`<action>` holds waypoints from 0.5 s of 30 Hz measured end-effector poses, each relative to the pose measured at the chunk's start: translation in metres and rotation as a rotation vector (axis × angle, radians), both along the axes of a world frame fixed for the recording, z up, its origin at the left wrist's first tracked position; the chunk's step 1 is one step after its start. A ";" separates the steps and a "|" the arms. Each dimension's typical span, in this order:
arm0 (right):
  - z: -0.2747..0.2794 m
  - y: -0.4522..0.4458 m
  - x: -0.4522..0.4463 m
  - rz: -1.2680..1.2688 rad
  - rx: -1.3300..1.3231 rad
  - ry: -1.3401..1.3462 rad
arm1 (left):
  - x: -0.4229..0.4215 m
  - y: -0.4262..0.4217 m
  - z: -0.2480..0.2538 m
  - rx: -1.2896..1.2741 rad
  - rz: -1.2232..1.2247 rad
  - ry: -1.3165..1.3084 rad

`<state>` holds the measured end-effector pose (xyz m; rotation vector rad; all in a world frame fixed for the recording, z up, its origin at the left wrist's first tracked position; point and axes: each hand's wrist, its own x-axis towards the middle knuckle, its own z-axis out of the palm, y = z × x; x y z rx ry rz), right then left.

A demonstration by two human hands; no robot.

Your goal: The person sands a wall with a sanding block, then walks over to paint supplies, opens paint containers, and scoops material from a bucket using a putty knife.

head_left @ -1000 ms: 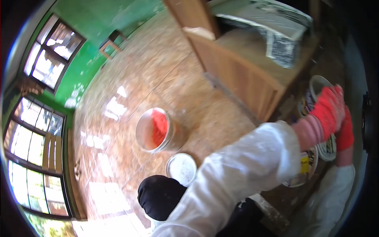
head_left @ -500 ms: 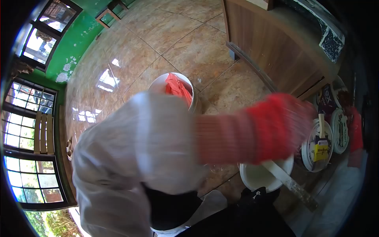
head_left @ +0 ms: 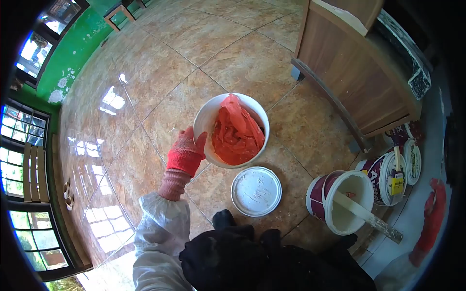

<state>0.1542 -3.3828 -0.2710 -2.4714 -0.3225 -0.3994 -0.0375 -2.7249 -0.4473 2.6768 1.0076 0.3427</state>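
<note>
My left hand (head_left: 187, 151), in a red glove, is at the left rim of a white bucket (head_left: 199, 116). Its thumb and fingers are apart, with nothing held between them. Inside the bucket lies crumpled red plastic (head_left: 238, 128). A round white lid (head_left: 256, 191) rests on the floor just below the bucket. My right hand (head_left: 431, 216), also in a red glove, is at the far right near the wall. It is seen edge-on at the dark rim of the view, so its fingers and anything in them are hard to make out.
An open pail (head_left: 315, 194) with a stick (head_left: 361, 213) across it stands at lower right. Beside it, a brush (head_left: 397, 177) lies on a closed tub (head_left: 383, 186), near another tub (head_left: 413, 160). A wooden cabinet (head_left: 349, 72) stands upper right. Slippers (head_left: 68, 196) lie far left.
My left hand has swung from the tubs at the right across to the bucket's left rim. My right hand has moved lower along the wall. The view has shifted, showing the bucket and lid fully.
</note>
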 end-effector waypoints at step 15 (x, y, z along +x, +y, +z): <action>0.013 0.342 -0.064 0.126 0.248 0.944 | 0.102 0.027 -0.003 -0.027 -0.528 -0.232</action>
